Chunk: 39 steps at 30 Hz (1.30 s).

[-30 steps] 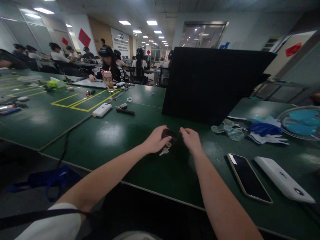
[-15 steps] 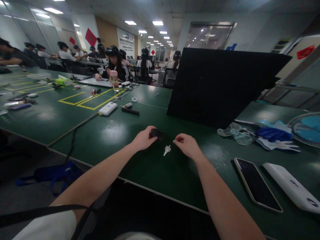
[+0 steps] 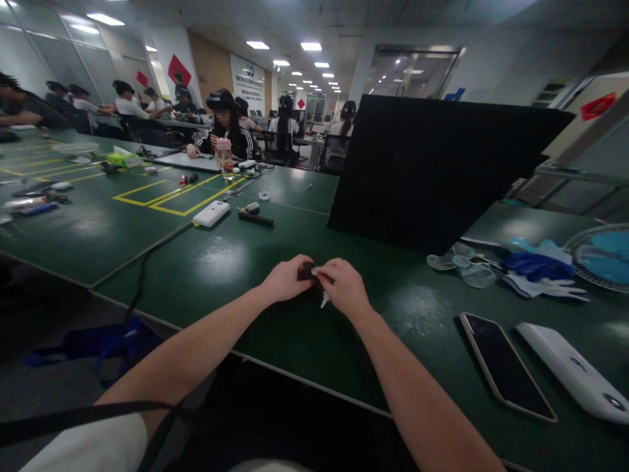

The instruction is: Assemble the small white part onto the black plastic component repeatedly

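Note:
My left hand point(image 3: 286, 278) is closed around a small black part point(image 3: 305, 270), its exact kind unclear. Pinched between the thumb and fingertips of my right hand point(image 3: 344, 283) is a small white round piece point(image 3: 315, 270), touching or very near the black part's right end. Below the right fingers, the tip of a white stepped plastic piece point(image 3: 325, 300) lies on the green table point(image 3: 295, 347); the rest of it is hidden behind that hand.
A large black panel point(image 3: 432, 170) stands beyond my hands. To the right lie a phone point(image 3: 506, 364), a white power bank point(image 3: 574, 370), gloves point(image 3: 540, 265) and a fan point(image 3: 602, 252). Leftward are another white power bank point(image 3: 211, 214) and a black bar point(image 3: 256, 219). A person point(image 3: 228, 131) sits opposite.
My right hand has moved left with the small white piece and now meets the black part in my left hand. It covers most of the white stepped piece on the table.

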{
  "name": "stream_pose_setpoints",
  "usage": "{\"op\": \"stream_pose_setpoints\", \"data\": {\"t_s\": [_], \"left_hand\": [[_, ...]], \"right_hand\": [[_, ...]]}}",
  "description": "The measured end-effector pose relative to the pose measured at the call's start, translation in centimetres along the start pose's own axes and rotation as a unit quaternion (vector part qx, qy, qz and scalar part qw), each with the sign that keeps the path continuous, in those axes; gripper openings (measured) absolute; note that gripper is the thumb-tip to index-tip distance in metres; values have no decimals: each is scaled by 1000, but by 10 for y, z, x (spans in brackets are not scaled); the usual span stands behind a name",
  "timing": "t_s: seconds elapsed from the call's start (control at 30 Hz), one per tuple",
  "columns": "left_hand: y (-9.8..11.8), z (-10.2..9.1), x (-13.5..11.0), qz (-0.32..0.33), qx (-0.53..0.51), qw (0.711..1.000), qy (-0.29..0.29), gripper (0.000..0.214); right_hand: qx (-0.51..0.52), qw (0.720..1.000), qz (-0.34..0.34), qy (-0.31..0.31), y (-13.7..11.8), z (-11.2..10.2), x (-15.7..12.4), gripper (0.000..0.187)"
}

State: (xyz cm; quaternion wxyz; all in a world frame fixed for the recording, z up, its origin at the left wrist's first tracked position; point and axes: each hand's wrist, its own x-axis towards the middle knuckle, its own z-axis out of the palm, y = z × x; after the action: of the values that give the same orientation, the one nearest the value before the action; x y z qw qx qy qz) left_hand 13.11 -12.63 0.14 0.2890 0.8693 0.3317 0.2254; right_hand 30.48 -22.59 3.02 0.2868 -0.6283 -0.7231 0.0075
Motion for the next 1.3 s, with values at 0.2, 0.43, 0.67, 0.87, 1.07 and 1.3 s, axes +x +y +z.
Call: {"op": "stream_pose_setpoints", "data": {"t_s": [0.2, 0.43, 0.67, 0.87, 1.07, 1.3], "left_hand": [[-6, 1, 2, 8, -23, 1000, -10, 50], [-5, -4, 1, -22, 2, 1000, -16, 48], [-2, -12, -2, -65, 82, 994, 5, 48], [6, -16, -5, -3, 102, 995, -2, 43], [8, -13, -5, 49, 117, 992, -8, 43], [6, -12, -3, 52, 104, 993, -13, 43]], "right_hand": [[-17, 995, -16, -93, 13, -5, -3, 25], [-6, 995, 7, -96, 8, -33, -12, 27], [-66, 974, 9, -216, 6, -27, -17, 26], [37, 997, 56, -45, 11, -19, -14, 23], [175, 978, 100, 46, 9, -8, -14, 29], [68, 990, 114, -39, 5, -8, -12, 23]]}}
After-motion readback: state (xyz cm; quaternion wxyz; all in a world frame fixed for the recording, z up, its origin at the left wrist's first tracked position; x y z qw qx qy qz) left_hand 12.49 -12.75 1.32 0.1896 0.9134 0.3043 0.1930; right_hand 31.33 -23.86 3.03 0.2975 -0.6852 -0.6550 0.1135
